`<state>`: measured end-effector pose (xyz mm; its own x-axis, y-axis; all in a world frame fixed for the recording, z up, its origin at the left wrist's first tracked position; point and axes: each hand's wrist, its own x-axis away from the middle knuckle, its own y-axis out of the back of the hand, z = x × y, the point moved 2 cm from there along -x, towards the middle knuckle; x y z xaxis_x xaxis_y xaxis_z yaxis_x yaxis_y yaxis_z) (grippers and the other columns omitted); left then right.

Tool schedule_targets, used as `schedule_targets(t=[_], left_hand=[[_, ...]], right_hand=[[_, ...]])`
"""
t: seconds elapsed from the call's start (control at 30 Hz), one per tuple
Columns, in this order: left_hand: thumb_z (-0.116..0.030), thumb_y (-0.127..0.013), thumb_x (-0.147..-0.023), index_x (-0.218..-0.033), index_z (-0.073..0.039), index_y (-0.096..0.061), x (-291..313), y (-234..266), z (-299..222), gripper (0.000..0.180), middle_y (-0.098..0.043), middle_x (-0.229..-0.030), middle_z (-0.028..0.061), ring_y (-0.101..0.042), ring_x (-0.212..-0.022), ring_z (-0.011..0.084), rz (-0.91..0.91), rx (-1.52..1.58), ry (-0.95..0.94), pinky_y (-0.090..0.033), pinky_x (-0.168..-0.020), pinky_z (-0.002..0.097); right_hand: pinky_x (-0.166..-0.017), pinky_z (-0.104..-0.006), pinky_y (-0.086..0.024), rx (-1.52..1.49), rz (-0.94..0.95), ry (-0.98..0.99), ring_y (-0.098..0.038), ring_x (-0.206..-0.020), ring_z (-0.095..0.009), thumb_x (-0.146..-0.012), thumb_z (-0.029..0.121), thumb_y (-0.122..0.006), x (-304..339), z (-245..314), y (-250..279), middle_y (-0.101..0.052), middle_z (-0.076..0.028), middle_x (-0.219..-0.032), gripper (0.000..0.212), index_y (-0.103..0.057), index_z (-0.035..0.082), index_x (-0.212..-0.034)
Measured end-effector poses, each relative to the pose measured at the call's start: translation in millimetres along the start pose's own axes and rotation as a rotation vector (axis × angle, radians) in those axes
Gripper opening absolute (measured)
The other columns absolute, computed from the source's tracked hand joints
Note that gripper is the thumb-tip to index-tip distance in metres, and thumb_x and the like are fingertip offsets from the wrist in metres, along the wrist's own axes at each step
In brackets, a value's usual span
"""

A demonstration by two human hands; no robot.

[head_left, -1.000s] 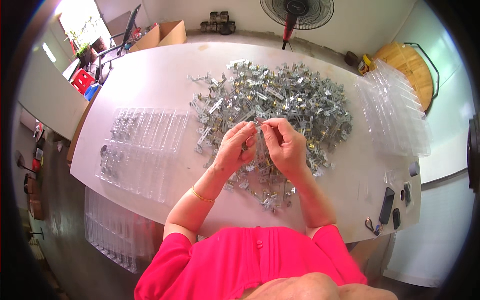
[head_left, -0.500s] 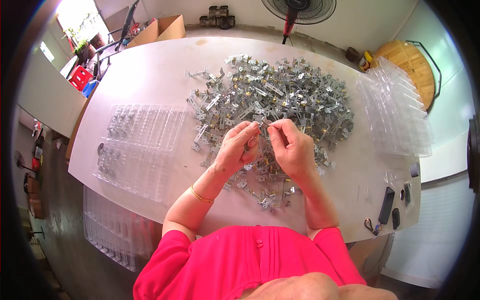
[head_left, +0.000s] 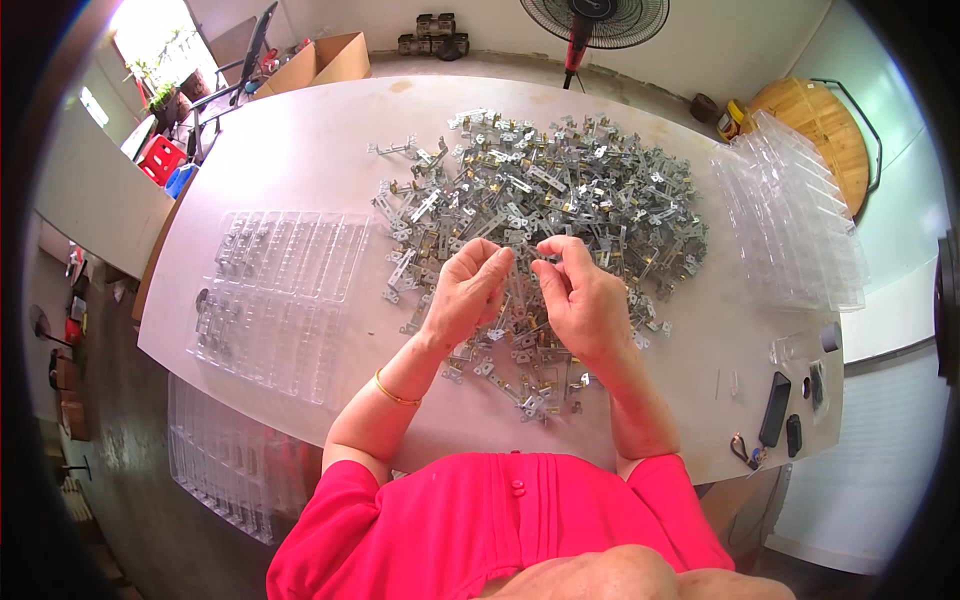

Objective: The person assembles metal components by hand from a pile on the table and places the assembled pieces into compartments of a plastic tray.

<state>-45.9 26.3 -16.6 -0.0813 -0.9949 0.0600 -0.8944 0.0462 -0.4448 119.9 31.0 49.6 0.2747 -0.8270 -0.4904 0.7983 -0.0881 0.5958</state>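
Note:
Over the near part of a big heap of small silvery metal brackets (head_left: 545,180), some with brass-coloured bits, both hands are raised close together. My left hand (head_left: 466,295) is closed in a pinch, thumb against forefinger; what it grips is too small to make out against the metal behind. Just to its right, my right hand (head_left: 588,305) has its thumb and forefinger tips a little apart, and I see nothing held between them. Its other fingers are curled in. On the left of the white table (head_left: 400,105) lie clear plastic trays (head_left: 300,255), with metal parts in their left compartments.
A stack of clear trays (head_left: 790,225) stands at the right. Near the right edge lie a black phone (head_left: 774,410), keys (head_left: 746,453) and a small black device (head_left: 793,435). More trays (head_left: 225,455) sit below the table's left edge. A fan (head_left: 594,20) stands beyond the far edge.
The thumb and forefinger of my right hand have parted slightly and moved off the left fingertips. My left hand has turned a little, its fingers tucked further in. The heap looks the same.

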Motion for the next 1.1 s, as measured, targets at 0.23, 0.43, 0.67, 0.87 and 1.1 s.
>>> schedule_targets(t=[0.23, 0.43, 0.67, 0.87, 1.1], left_hand=[[-0.024, -0.060, -0.103, -0.097, -0.005, -0.056, 4, -8, 4, 0.020, -0.050, -0.067, -0.0069, -0.038, -0.048, 0.0000, 0.025, -0.211, -0.141, -0.028, -0.041, 0.0186], [-0.021, -0.063, -0.102, -0.096, -0.004, -0.056, 5, -9, 5, 0.019, -0.049, -0.070, -0.0086, -0.039, -0.059, -0.0014, -0.007, -0.522, -0.375, -0.031, -0.049, 0.0181], [-0.021, -0.064, -0.101, -0.091, -0.005, -0.055, 9, -20, 4, 0.021, -0.046, -0.063, -0.0046, -0.041, -0.054, 0.0023, 0.058, -0.235, -0.165, -0.031, -0.046, 0.0210], [-0.028, -0.053, -0.106, -0.096, -0.007, -0.058, 4, 1, -5, 0.024, -0.041, -0.063, -0.0036, -0.035, -0.039, 0.0062, -0.003, 0.210, 0.087, -0.025, -0.037, 0.0227], [-0.029, -0.052, -0.106, -0.096, -0.009, -0.059, 3, 1, -8, 0.024, -0.042, -0.064, -0.0037, -0.031, -0.039, 0.0057, -0.005, 0.295, 0.096, -0.026, -0.036, 0.0232]], right_hand=[[-0.056, -0.0398, -0.051, -0.135, 0.106, -0.157, -0.069, -0.065, -0.031, -0.096, 0.017, -0.065, 0, 0, 2, -0.069, -0.014, -0.078, 0.016, -0.064, 0.006, -0.109], [-0.064, -0.0365, -0.051, -0.052, 0.042, -0.019, -0.066, -0.074, -0.028, -0.092, 0.011, -0.067, -2, -3, 4, -0.067, -0.013, -0.087, 0.008, -0.067, 0.005, -0.097], [-0.062, -0.0307, -0.048, -0.196, -0.232, 0.151, -0.059, -0.070, -0.018, -0.094, 0.007, -0.068, -8, 2, 12, -0.063, -0.008, -0.083, 0.006, -0.065, 0.004, -0.098], [-0.054, -0.0308, -0.048, -0.220, -0.020, -0.144, -0.060, -0.057, -0.017, -0.095, 0.011, -0.068, -2, 0, 12, -0.066, -0.008, -0.074, 0.009, -0.065, 0.007, -0.102], [-0.060, -0.0354, -0.053, -0.126, -0.004, -0.091, -0.069, -0.069, -0.031, -0.095, 0.014, -0.067, -1, -4, 4, -0.070, -0.014, -0.085, 0.011, -0.065, 0.007, -0.103]])
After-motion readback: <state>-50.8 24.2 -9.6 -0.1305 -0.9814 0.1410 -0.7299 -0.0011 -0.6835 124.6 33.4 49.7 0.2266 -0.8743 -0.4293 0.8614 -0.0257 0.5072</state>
